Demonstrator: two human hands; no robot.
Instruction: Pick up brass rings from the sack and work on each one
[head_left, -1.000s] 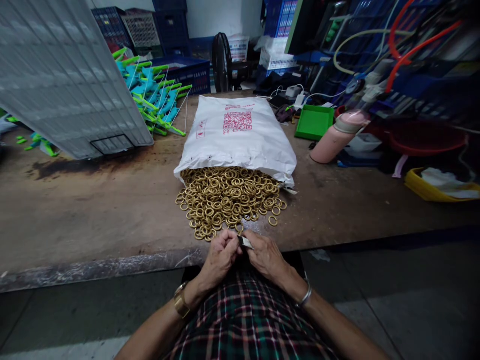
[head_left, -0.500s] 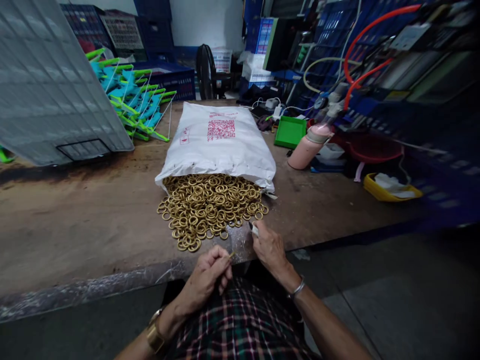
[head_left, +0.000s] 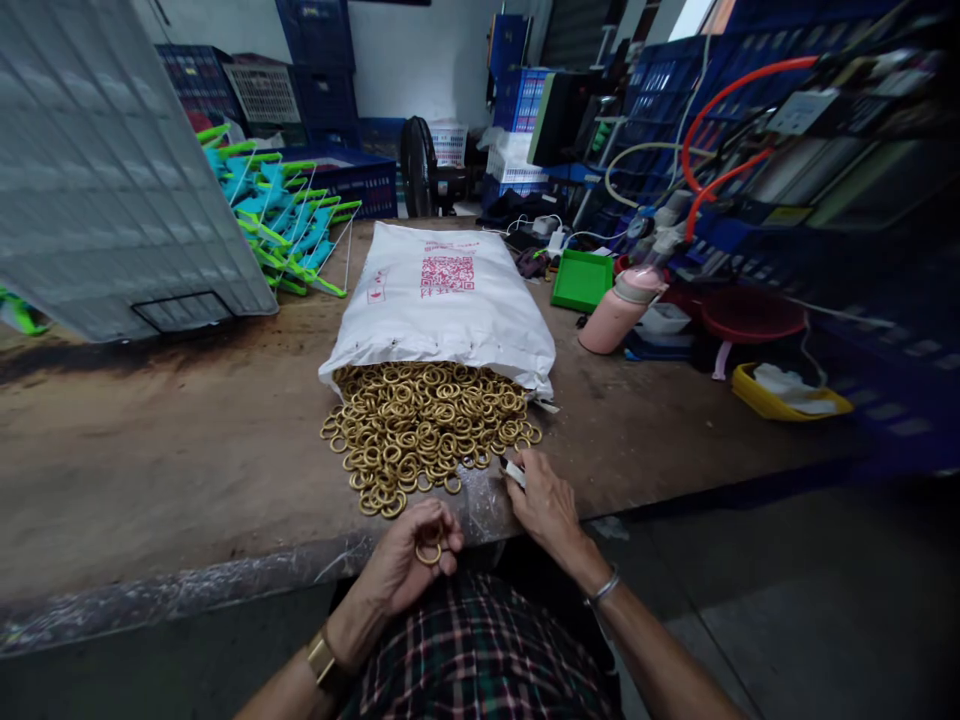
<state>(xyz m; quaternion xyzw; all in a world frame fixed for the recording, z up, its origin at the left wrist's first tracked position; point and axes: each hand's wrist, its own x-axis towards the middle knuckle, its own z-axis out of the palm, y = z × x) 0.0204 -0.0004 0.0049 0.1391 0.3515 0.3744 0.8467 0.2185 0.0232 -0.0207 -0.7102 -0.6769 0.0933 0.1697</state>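
My left hand (head_left: 397, 563) is at the table's front edge, palm turned up, with its fingers curled round a brass-coloured ring (head_left: 428, 562). Whether more rings lie under the fingers I cannot tell. My right hand (head_left: 547, 500) rests by the right end of the ring pile, closed on a small white-handled tool (head_left: 515, 473) with a dark tip; its exact kind is not clear. In front of both hands a heap of similar rings (head_left: 420, 420) spills from the mouth of a white woven sack (head_left: 450, 325) with red print, lying flat on the table.
A grey ribbed panel (head_left: 127, 180) leans at the left, before green and blue plastic pieces (head_left: 292, 225). On the right stand a green tray (head_left: 583, 280), a pink bottle (head_left: 611, 320) and a yellow dish (head_left: 780, 403). The wooden table (head_left: 187, 450) ends just before my body.
My left hand has turned palm up, so the ring in it now shows its round face. My right hand stays near the pile with the tool. The view has shifted slightly.
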